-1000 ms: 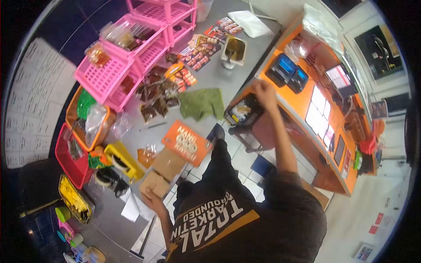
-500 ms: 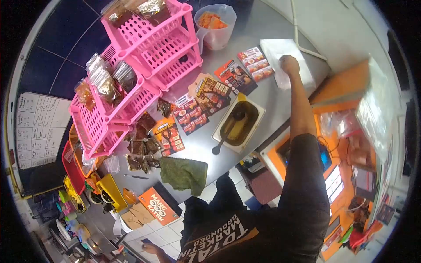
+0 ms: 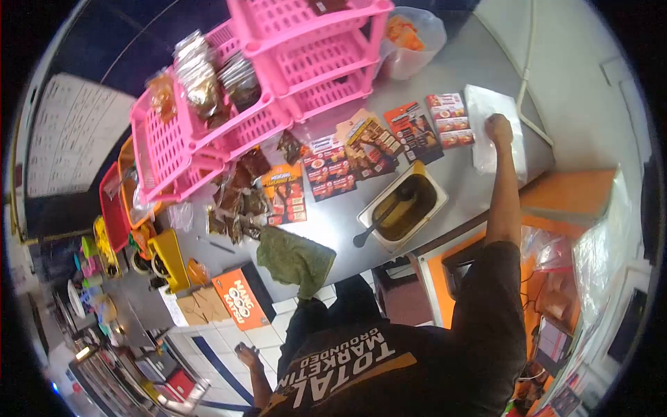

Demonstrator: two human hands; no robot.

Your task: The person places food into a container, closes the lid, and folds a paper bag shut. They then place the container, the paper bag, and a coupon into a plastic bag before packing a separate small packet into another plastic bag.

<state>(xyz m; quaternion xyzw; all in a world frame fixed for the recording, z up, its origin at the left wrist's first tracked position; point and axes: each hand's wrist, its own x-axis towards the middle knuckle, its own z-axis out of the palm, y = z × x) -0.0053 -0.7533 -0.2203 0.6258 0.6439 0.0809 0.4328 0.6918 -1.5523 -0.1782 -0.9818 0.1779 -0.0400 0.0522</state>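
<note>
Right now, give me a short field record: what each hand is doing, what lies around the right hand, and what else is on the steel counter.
right hand: closed in a fist, resting on the clear plastic bag stack at the counter's far end
left hand: hanging free below the counter edge, holding nothing, fingers loose
beside right hand: printed menu flyers
counter middle: rectangular steel sauce tray with a ladle
counter edge: crumpled green cloth
back: pink plastic tiered rack
</note>
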